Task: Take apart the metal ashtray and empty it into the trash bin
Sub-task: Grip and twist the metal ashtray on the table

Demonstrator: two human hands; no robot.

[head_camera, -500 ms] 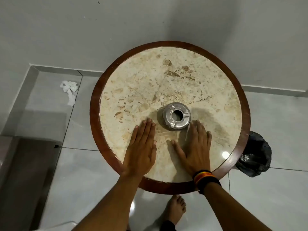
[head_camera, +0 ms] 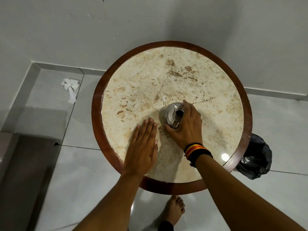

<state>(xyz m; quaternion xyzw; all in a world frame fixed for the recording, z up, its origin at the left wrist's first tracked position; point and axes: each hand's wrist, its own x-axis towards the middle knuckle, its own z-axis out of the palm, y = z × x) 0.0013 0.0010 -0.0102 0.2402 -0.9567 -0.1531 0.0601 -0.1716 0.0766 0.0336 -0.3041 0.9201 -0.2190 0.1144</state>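
A round metal ashtray (head_camera: 171, 115) with a slotted lid and a dark centre hole stands near the middle of a round marble table (head_camera: 166, 77) with a brown wooden rim. My right hand (head_camera: 188, 125), with banded bracelets at the wrist, wraps around the ashtray's right side, thumb at its near edge and fingers over the far edge. My left hand (head_camera: 143, 147) lies flat on the tabletop to the left of the ashtray, fingers together, holding nothing. A trash bin with a black bag (head_camera: 256, 157) stands on the floor just past the table's right edge, partly hidden by the rim.
Crumpled white tissue (head_camera: 70, 88) lies on the grey tiled floor at the left near the wall. A grey wall runs behind the table. A dark brown surface (head_camera: 21, 172) fills the lower left. My bare foot (head_camera: 173, 209) stands under the table's near edge.
My right hand has moved from lying flat on the table forward onto the ashtray and closed around it. The left hand stays flat.
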